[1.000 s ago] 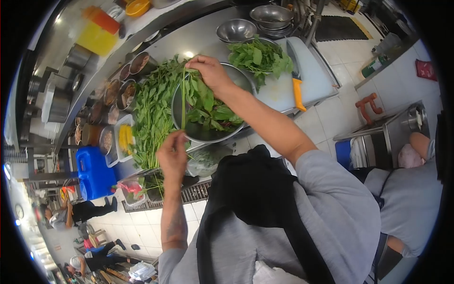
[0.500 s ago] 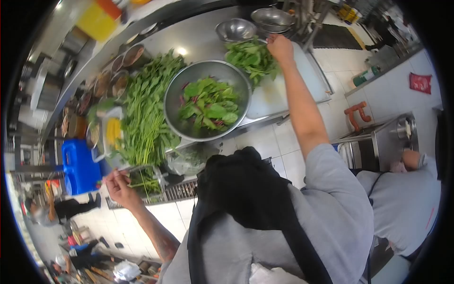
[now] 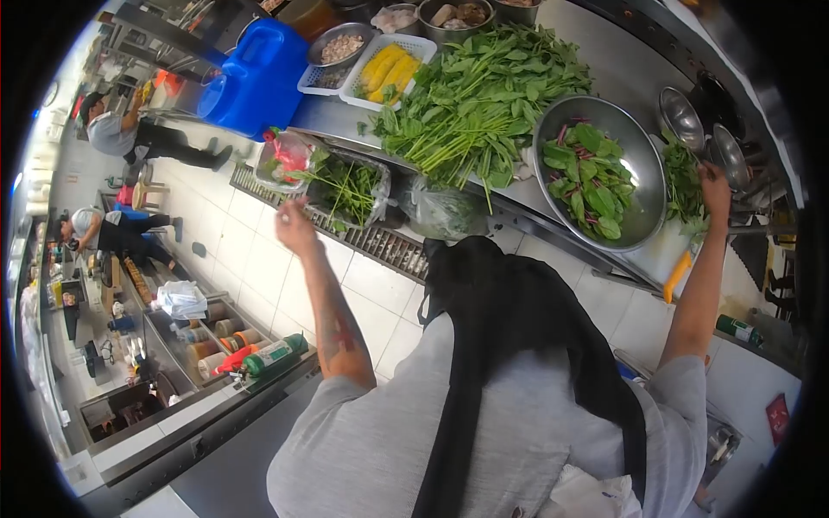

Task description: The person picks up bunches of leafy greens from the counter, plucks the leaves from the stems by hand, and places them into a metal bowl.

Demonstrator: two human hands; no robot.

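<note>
My left hand (image 3: 296, 226) is held over the floor beside a bin of cut green stems (image 3: 350, 192) and a small clear container with red scraps (image 3: 285, 161). Its fingers look bent but are smeared, and nothing shows clearly in them. At the far right, the fingers of my right hand (image 3: 715, 188) close on the edge of a pile of leafy greens (image 3: 682, 186) on a white cutting board (image 3: 652, 257). Between my hands, a wide steel bowl (image 3: 643, 142) contains picked leaves with reddish stems (image 3: 587, 186). Left of it lies a large heap of long-stemmed greens (image 3: 492, 104).
A yellow knife handle (image 3: 678, 276) projects past the board's near edge. Two steel bowls (image 3: 682, 119) stand behind the greens. A blue jug (image 3: 255, 78) and a white basket of yellow food (image 3: 387, 73) are at the left. A plastic bag (image 3: 445, 211) hangs below the counter.
My view has swung left, so the counter sits further right in it. My right hand stays at the leafy greens. My left hand is nearer the stem bin and the red scraps.
</note>
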